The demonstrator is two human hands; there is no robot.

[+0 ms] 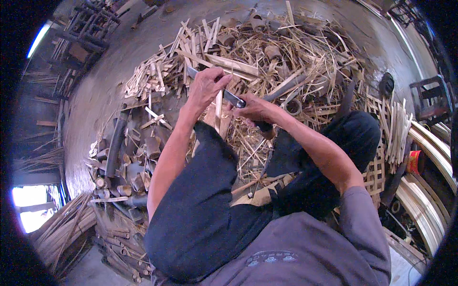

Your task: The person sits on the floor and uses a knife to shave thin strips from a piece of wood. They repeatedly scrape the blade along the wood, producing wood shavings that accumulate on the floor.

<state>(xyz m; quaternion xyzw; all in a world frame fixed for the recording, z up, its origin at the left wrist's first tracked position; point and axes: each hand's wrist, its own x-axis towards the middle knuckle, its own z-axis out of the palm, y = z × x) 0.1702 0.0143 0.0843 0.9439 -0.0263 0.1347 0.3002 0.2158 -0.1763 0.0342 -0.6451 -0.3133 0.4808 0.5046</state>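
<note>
1. Two hands meet over the lap: the left hand [206, 86] lies curled over the back of a knife [233, 97], fingers bent down on the blade, while the right hand [252, 108] is clenched tight round the dark handle.
2. Between them stands a bamboo strip [218, 110], pale and narrow, upright just under the blade, its lower end down by the left knee.
3. The blade sits across the strip's top end, so this looks like a split along the grain.
4. To do it well, I'd say keep the edge centred on the strip, press evenly with both hands, and let the grain lead the cut so it doesn't run off to one side.
5. Left fingers should ride on the blunt back only, well off the edge.
6. Steel blade, flat and grey, with a dull shine; the strip is smooth, straw-yellow and fibrous.
7. Beyond the hands, a heap of offcuts [267, 57]: flat slats, thin curling slivers, short round tube sections.
8. At the left, darker stubs [119, 186] of cane, stacked and dusty.
9. At the right, long bent laths [420, 190], pale and glossy, beside a woven lattice panel [377, 171].
10. Concrete floor [95, 95], grey and rough.
</note>
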